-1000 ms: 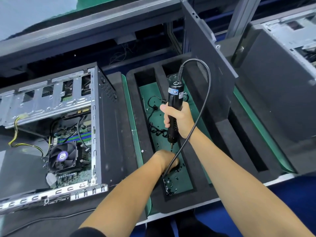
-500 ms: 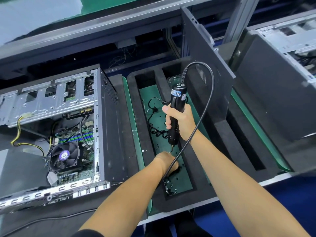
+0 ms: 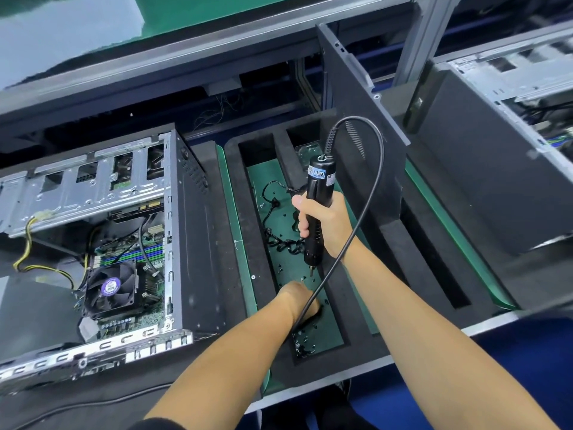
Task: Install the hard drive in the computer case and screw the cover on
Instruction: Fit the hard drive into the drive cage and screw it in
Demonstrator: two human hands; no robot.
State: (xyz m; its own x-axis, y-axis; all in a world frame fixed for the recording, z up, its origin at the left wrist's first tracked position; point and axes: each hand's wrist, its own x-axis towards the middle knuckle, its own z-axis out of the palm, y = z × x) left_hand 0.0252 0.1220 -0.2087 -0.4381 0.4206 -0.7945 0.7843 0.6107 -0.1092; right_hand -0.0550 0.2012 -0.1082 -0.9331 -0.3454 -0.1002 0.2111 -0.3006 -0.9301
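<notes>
The open computer case (image 3: 192, 243) lies on its side at the left, showing the drive cage, motherboard and CPU fan (image 3: 110, 287). My right hand (image 3: 325, 225) grips a black electric screwdriver (image 3: 316, 209) upright, its bit pointing down over a foam tray (image 3: 257, 243) with a green floor. Small screws (image 3: 305, 344) are scattered in that tray. My left hand (image 3: 299, 301) reaches down into the screw compartment, its fingers hidden below the wrist. The black side cover (image 3: 359, 97) stands upright in a tray slot behind the screwdriver.
The screwdriver's cable (image 3: 369, 187) loops over my right arm and across my left hand. A loose black wire (image 3: 273, 212) lies in the tray. A second computer case (image 3: 496, 125) sits at the right. A metal frame rail (image 3: 186, 54) runs along the back.
The view shifted slightly; the screwdriver and right hand sit a little lower and to the right. My left hand stays down among the screws.
</notes>
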